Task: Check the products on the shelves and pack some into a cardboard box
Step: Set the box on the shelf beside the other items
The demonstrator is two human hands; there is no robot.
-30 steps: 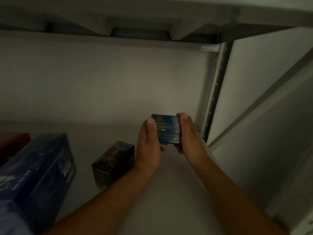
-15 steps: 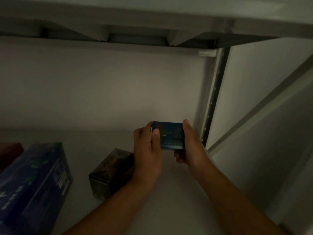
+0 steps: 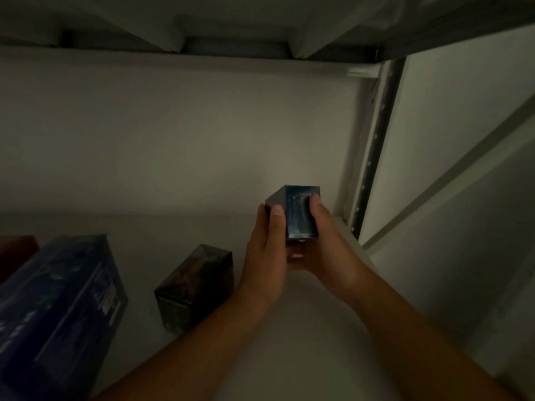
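A small dark blue product box is held up above the white shelf, near its right back corner. My left hand grips its left side, thumb on the front face. Against its right side lies my right hand, with the thumb on the front face too. The box's narrow face points toward me, and its lower end is hidden by my fingers. No cardboard box is in view.
A dark box stands on the shelf left of my left wrist. A large blue box lies at the far left, with a dark red item behind it. The perforated shelf upright rises on the right, another shelf overhead.
Both hands have turned the small blue box: its broad printed face showed before, now a narrower face shows with the box standing taller. The view has shifted slightly.
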